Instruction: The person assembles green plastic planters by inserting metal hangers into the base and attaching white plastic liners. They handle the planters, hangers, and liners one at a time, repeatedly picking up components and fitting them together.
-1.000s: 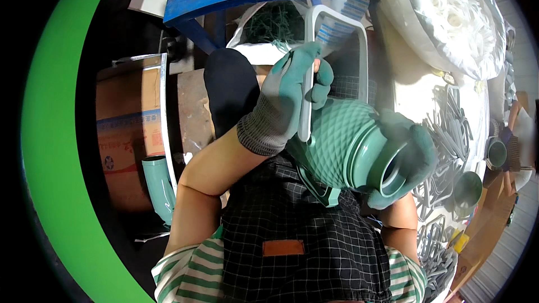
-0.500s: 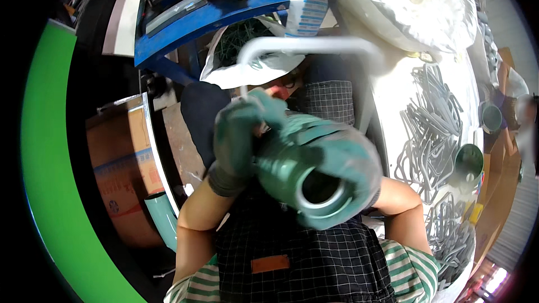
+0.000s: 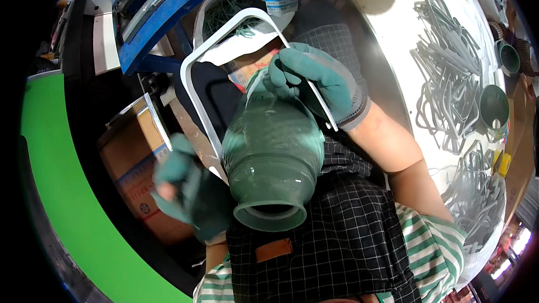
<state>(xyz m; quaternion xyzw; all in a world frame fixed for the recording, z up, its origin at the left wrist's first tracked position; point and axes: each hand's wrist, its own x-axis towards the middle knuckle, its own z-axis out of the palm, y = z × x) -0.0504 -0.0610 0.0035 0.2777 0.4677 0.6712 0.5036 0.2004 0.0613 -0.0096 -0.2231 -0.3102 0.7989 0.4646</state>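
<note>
A dark green, jar-shaped vessel [image 3: 272, 140] with a flared mouth rests in my lap, its mouth toward me. A pale grey bent handle [image 3: 202, 92] arches over it, one leg along each side. My right hand [image 3: 320, 78], in a green-coated glove, is closed round the handle's right leg, beside the far end of the vessel. That leg's free end sticks out below the hand. My left hand [image 3: 182, 185], gloved the same way, is off the vessel to its left. Motion smears its fingers, so I cannot make out whether it holds anything.
A white table [image 3: 387, 39] on the right carries a heap of grey bent handles [image 3: 446, 73] and a green cup-like vessel [image 3: 494, 109]. A blue bench [image 3: 168, 22] stands ahead, near a white bag [image 3: 238, 47] of green strands. Cardboard boxes [image 3: 137, 185] are at left.
The vessel has turned, its mouth now nearer me, and the handle has swung down around it. My right hand went from the vessel to the handle; my left hand moved away leftward.
</note>
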